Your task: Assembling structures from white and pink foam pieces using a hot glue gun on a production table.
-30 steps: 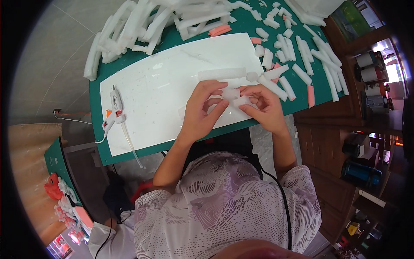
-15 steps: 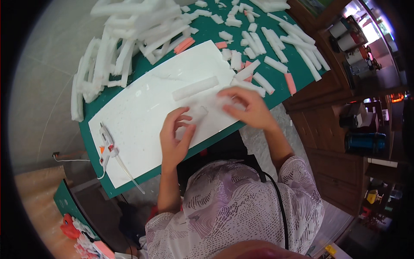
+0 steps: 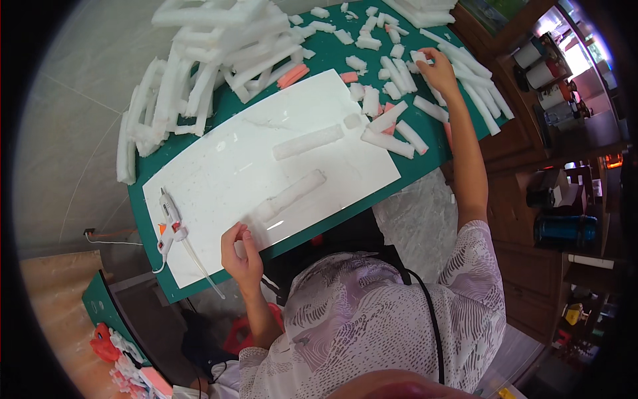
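My right hand (image 3: pixel 440 74) reaches to the far right of the table, its fingers closed on the end of a white foam strip (image 3: pixel 430 83). My left hand (image 3: pixel 240 256) rests by the near edge of a glossy white board (image 3: pixel 212 193), fingers loosely bent and nothing visible in them. Two foam strips lie apart on the board: a farther one (image 3: pixel 309 142) and a nearer one (image 3: pixel 292 195). Close to the farther strip sits a small foam block (image 3: pixel 352 121). A white glue gun (image 3: pixel 171 216) with a glue stick in it lies on the board's left end.
The green table (image 3: pixel 147 263) holds a stacked foam frame (image 3: pixel 199 73) at the far left. Several loose foam pieces (image 3: pixel 392 120) and pink blocks (image 3: pixel 292 76) lie across its far and right side. Wooden cabinets (image 3: pixel 512 179) stand at right; a red stool (image 3: pixel 239 332) is below.
My right hand has moved from the board to the far right foam pieces and grips one. My left hand has drawn back toward me, leaving the nearer strip uncovered on the board.
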Demonstrator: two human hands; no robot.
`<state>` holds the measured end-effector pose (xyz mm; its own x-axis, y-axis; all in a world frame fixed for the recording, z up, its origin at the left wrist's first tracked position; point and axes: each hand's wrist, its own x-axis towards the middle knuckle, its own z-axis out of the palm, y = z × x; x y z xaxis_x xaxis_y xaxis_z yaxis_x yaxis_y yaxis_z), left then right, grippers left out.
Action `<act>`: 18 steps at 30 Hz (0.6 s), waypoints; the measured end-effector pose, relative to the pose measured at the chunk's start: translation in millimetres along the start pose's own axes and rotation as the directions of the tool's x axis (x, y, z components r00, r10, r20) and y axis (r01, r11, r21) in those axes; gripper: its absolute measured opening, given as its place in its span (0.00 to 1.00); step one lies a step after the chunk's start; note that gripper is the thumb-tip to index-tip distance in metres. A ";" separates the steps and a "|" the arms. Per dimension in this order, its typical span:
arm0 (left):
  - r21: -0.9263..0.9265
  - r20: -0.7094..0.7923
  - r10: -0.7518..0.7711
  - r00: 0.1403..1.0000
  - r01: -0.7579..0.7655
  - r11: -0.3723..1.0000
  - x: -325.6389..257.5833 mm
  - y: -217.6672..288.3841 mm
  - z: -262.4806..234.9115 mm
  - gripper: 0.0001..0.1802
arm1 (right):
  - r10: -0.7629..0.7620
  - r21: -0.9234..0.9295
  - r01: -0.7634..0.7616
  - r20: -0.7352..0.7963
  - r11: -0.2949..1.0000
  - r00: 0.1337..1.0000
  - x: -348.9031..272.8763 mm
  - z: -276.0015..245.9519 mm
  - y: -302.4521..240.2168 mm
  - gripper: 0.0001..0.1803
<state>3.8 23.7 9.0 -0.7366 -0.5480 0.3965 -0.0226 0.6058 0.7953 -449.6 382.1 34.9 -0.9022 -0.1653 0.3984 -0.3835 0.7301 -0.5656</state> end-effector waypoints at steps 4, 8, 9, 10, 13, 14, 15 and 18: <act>0.090 -0.068 0.026 0.997 -0.020 0.996 -3.6 -3.6 -0.2 0.11 | 0.043 0.159 -0.046 0.025 0.986 0.999 18.4 12.2 9.1 0.19; 0.117 -0.089 0.042 0.995 -0.031 0.993 -11.9 -14.4 1.1 0.10 | 0.128 0.371 -0.180 0.160 0.911 0.979 17.4 14.5 -15.4 0.18; 0.140 -0.106 0.067 0.992 -0.052 0.989 -12.0 -13.7 2.2 0.10 | 0.119 0.383 -0.201 0.227 0.901 0.967 17.1 13.7 -22.6 0.18; 0.161 -0.119 0.093 0.989 -0.074 0.984 -12.0 -12.5 2.8 0.10 | 0.124 0.382 -0.205 0.227 0.901 0.966 16.7 12.7 -24.3 0.18; 0.177 -0.137 0.099 0.986 -0.074 0.981 -11.9 -12.8 5.1 0.09 | 0.117 0.420 -0.214 0.245 0.882 0.962 11.4 9.0 -34.9 0.18; 0.178 -0.135 0.093 0.986 -0.068 0.982 -12.4 -13.4 5.0 0.09 | 0.039 0.421 -0.196 0.354 0.885 0.935 2.6 5.4 -48.5 0.18; 0.181 -0.135 0.088 0.987 -0.063 0.981 -13.0 -14.0 4.9 0.09 | -0.039 0.425 -0.179 0.456 0.887 0.889 -7.6 2.1 -62.6 0.17; 0.190 -0.140 0.087 0.986 -0.059 0.980 -11.6 -13.6 6.5 0.09 | -0.093 0.383 -0.306 0.742 0.872 0.664 -43.6 -6.9 -101.0 0.15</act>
<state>8.3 25.6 -9.4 -0.6335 -0.5686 0.5247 -0.1071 0.7361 0.6683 -370.1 320.1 79.6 -0.7103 -0.6692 -0.2184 -0.1343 0.4334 -0.8911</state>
